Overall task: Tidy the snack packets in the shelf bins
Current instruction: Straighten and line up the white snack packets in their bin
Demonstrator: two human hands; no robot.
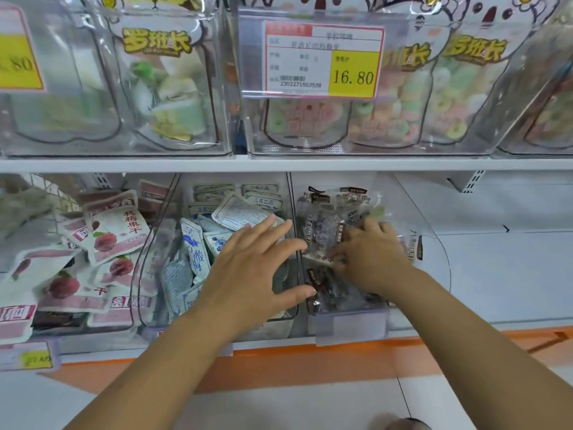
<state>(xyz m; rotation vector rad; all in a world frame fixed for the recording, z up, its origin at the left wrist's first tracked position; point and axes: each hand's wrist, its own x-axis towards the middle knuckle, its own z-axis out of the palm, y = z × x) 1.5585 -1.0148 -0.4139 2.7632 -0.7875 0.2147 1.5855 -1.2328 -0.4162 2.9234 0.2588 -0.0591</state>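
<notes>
Three clear bins stand side by side on the lower shelf. The left bin holds pink and white packets (pixel 102 240). Blue and white packets (pixel 198 252) fill the middle bin (pixel 279 318). The right bin (pixel 350 321) holds clear packets with dark labels (pixel 328 231). My left hand (pixel 257 268) is spread with straight fingers over the middle bin, its thumb reaching across the divider. My right hand (pixel 372 256) is inside the right bin, fingers curled round the dark-labelled packets there.
The upper shelf carries clear bins of tall candy pouches (pixel 164 82) and a price tag reading 16.80 (pixel 322 60). To the right of the bins is bare white shelf (pixel 496 259). An orange strip (pixel 279 364) runs along the shelf's front edge.
</notes>
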